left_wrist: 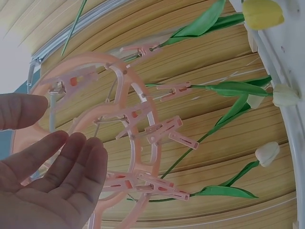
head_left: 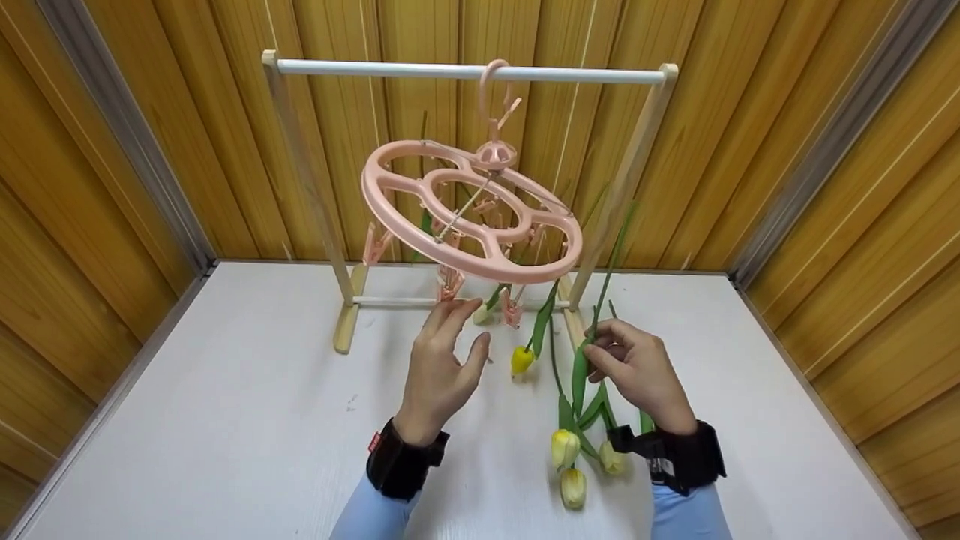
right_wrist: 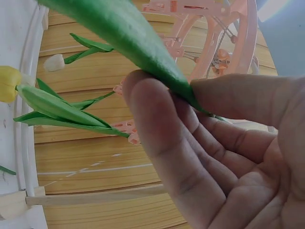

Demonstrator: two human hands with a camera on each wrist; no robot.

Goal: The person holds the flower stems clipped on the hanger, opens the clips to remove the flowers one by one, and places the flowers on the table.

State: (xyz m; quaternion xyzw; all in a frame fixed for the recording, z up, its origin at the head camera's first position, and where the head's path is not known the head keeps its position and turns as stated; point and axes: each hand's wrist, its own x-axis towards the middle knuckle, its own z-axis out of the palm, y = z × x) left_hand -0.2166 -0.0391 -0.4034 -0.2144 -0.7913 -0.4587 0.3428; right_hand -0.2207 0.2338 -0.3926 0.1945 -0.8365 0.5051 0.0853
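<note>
A pink round clip hanger (head_left: 480,262) hangs tilted from a white rod. Several artificial tulips hang head down from its clips, among them a yellow tulip (head_left: 522,361) and white tulips (left_wrist: 285,95). My left hand (head_left: 442,367) is raised below the hanger's front rim, its fingertips close to a pink clip (head_left: 450,281) in the head view. Thumb and fingers stand apart with nothing between them. My right hand (head_left: 630,364) pinches another tulip by its green stem and leaf (right_wrist: 143,52) between thumb and fingers. The stem points up and the bloom hangs down.
A wooden stand (head_left: 341,277) with the white rod (head_left: 375,70) across its top rises from the white table (head_left: 247,420). Below my right hand are pale yellow tulips (head_left: 573,487). Wood-patterned walls (head_left: 600,30) close in the back and sides.
</note>
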